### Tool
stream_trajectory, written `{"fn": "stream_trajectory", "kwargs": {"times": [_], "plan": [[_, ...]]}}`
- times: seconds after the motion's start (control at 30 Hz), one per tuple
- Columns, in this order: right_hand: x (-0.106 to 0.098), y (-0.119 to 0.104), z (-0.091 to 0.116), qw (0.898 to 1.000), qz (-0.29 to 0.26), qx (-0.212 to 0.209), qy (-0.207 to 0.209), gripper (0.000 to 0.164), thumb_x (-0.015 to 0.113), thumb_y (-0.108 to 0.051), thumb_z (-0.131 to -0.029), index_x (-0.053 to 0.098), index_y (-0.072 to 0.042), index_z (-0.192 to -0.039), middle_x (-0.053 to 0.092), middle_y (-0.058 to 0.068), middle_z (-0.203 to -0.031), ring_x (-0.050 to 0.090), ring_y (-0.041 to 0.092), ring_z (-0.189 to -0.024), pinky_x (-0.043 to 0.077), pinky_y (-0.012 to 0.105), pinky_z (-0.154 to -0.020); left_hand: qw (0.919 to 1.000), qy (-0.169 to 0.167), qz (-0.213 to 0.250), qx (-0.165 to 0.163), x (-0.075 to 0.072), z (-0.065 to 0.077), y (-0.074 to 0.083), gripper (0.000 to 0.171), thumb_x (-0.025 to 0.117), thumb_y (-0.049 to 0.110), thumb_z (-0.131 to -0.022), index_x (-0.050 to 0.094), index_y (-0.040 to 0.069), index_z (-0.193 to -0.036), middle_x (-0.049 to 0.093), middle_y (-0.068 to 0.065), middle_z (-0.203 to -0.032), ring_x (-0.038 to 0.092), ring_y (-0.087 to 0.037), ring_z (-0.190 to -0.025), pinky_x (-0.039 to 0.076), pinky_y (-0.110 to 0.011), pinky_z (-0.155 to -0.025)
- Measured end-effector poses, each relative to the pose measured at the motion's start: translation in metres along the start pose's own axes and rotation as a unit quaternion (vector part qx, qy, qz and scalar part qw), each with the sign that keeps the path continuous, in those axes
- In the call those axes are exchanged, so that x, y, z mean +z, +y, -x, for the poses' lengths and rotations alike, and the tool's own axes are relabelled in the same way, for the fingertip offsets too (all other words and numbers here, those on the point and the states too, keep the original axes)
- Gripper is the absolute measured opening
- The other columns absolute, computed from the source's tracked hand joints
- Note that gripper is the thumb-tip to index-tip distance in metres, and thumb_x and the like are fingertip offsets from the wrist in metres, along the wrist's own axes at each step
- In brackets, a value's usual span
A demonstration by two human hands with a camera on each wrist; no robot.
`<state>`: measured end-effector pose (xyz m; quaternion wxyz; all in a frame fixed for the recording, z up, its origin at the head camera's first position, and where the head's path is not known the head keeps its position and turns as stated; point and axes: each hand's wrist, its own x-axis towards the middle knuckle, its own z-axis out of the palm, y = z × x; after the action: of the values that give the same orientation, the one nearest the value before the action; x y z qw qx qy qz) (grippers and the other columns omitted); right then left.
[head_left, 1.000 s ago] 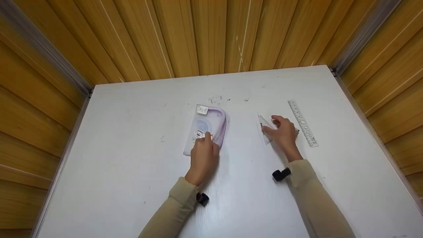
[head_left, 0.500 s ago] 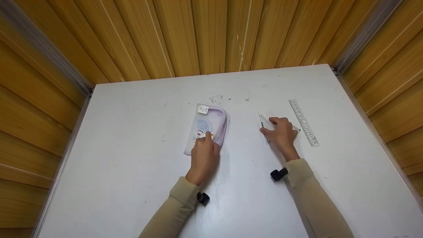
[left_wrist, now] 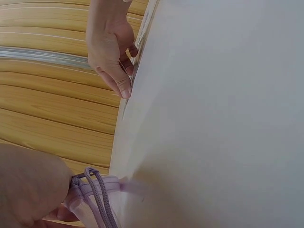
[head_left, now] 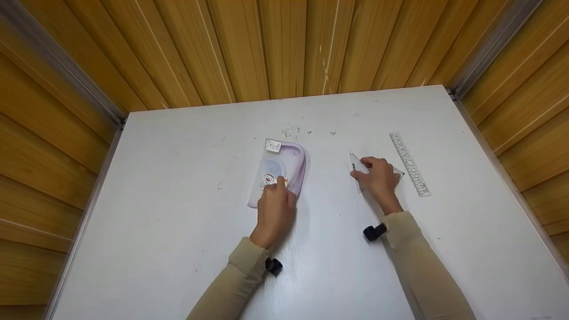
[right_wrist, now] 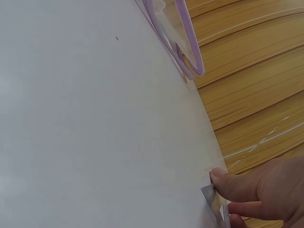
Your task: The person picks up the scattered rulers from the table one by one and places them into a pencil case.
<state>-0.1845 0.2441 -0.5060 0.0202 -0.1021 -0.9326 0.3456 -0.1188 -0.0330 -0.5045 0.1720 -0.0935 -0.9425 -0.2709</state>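
A translucent pouch with a lilac zipper edge [head_left: 300,171] and a cartoon print lies on the white table, its zipped side parted. My left hand [head_left: 274,211] grips the pouch's near part; in the left wrist view lilac cord loops [left_wrist: 100,199] hang beside that hand [left_wrist: 31,185]. To the right, my right hand [head_left: 378,180] pinches a clear set square [head_left: 357,167] between thumb and fingers, at or just over the tabletop. The hand covers the set square's middle; corners show on either side. In the right wrist view, the thumb [right_wrist: 235,186] presses the set square's edge [right_wrist: 211,202].
A clear stencil ruler [head_left: 410,164] lies flat to the right of my right hand. A white label [head_left: 273,146] sits on the pouch's far corner. Wood-patterned panels [head_left: 284,49] rise behind the table [head_left: 178,160] and at both sides.
My right thumb and fingers have drawn closer together on the set square, and that hand has shifted slightly left. The left hand and the pouch have stayed in place.
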Motion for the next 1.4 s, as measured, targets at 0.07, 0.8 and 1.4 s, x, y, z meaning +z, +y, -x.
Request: {"fn": "stream_trajectory", "kwargs": {"times": [0.07, 0.8, 1.4], "plan": [[0.0, 0.0, 0.0, 1.0, 0.001, -0.003, 0.002, 0.05, 0.081, -0.022, -0.087, 0.067, -0.003, -0.131, 0.067, 0.019, -0.128, 0.056, 0.039, -0.123, 0.024, 0.062, -0.099, 1.0, 0.005, -0.001, 0.003, 0.0, 0.0, 0.0, 0.007, 0.057, 0.004, -0.091, 0.05, 0.003, -0.089, 0.055, -0.011, -0.065, 0.057, -0.025, -0.059, 0.05, -0.045, -0.049], [-0.01, -0.006, -0.011, 0.998, 0.008, 0.003, -0.054, 0.044, 0.082, -0.019, -0.086, 0.066, -0.002, -0.124, 0.065, 0.021, -0.12, 0.059, 0.038, -0.111, 0.042, 0.056, -0.094, 0.9999, -0.002, -0.002, -0.014, 0.001, 0.0, -0.001, 0.009, 0.058, 0.007, -0.091, 0.052, 0.002, -0.094, 0.057, -0.013, -0.068, 0.063, -0.032, -0.062, 0.051, -0.049, -0.051], [-0.031, -0.007, -0.023, 0.993, -0.026, 0.002, -0.111, 0.031, 0.071, -0.005, -0.09, 0.072, -0.002, -0.12, 0.072, 0.021, -0.108, 0.067, 0.032, -0.098, 0.05, 0.042, -0.082, 1.0, -0.006, -0.004, -0.006, 0.0, 0.0, -0.001, 0.006, 0.055, 0.007, -0.093, 0.051, 0.003, -0.093, 0.056, -0.012, -0.067, 0.061, -0.03, -0.06, 0.05, -0.047, -0.05]]}}
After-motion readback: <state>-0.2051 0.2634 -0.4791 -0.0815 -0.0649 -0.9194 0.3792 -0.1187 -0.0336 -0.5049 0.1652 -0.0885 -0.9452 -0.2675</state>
